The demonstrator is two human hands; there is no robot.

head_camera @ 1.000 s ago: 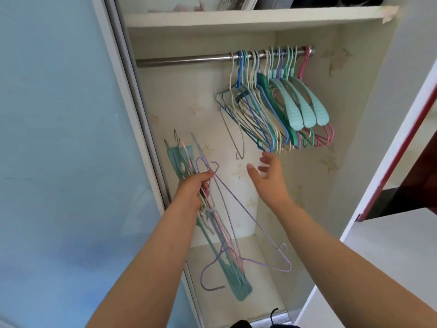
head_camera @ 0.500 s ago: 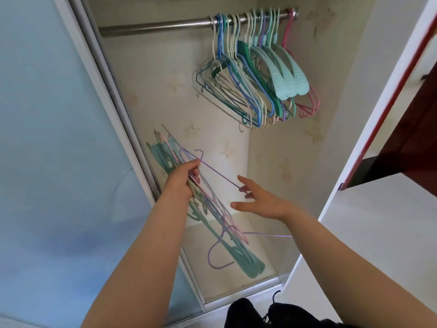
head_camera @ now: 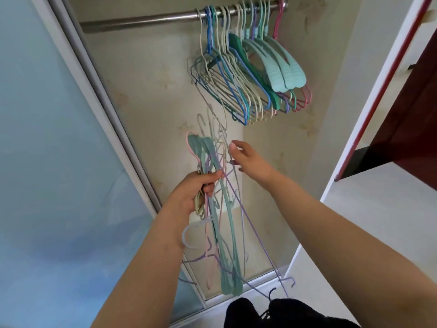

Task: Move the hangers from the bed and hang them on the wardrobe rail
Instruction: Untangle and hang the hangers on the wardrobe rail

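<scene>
Left hand (head_camera: 189,197) at centre frame grips a tangled bundle of hangers (head_camera: 224,233), count unclear; right hand (head_camera: 248,160) pinches one thin hook; rail (head_camera: 142,20) across top holds more hangers, its ends cut off.

A bundle of hangers (head_camera: 222,209) is gripped by the left hand (head_camera: 191,197) (hooks pointing up). The right hand (head_camera: 250,162) touches its wires. More hangers (head_camera: 248,74) are hung on the wardrobe rail (head_camera: 142,21).

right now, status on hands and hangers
Left hand grips hanger bundle. Right hand picking at its hooks. Rail left half free.
</scene>
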